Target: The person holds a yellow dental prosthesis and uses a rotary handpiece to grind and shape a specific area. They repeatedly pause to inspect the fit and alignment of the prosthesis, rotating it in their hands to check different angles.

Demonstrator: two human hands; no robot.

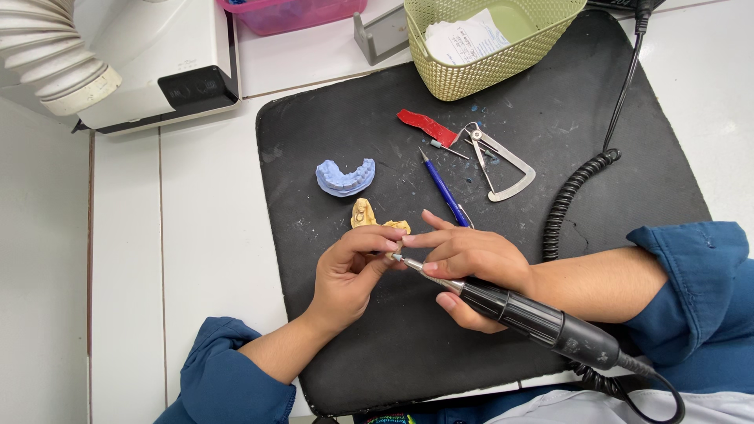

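Tooth model, tan plaster, at the centre of the black mat, partly covered by fingers.

Left hand: fingers curled shut around the near end of the tooth model, pinching it between thumb and fingertips.

Right hand: closed about a black and silver hand drill held like a pen, its tip touching the tooth model at the point where both hands meet. Forefinger stretched out to 9 o'clock, against the left fingertips.

Drill cord: black, coiled, runs from 5 o'clock up to 1 o'clock.

Blue tooth mould: arch-shaped, at 11 o'clock from the tooth model, apart from it.

Blue pen: just at 12 o'clock from the right hand.

Red strip and metal calipers: side by side at 1 o'clock on the mat.

Green basket: at 12 o'clock, on the mat's far edge, with papers inside.

Pink tray and white machine with ribbed hose: at 10 to 11 o'clock on the white table.
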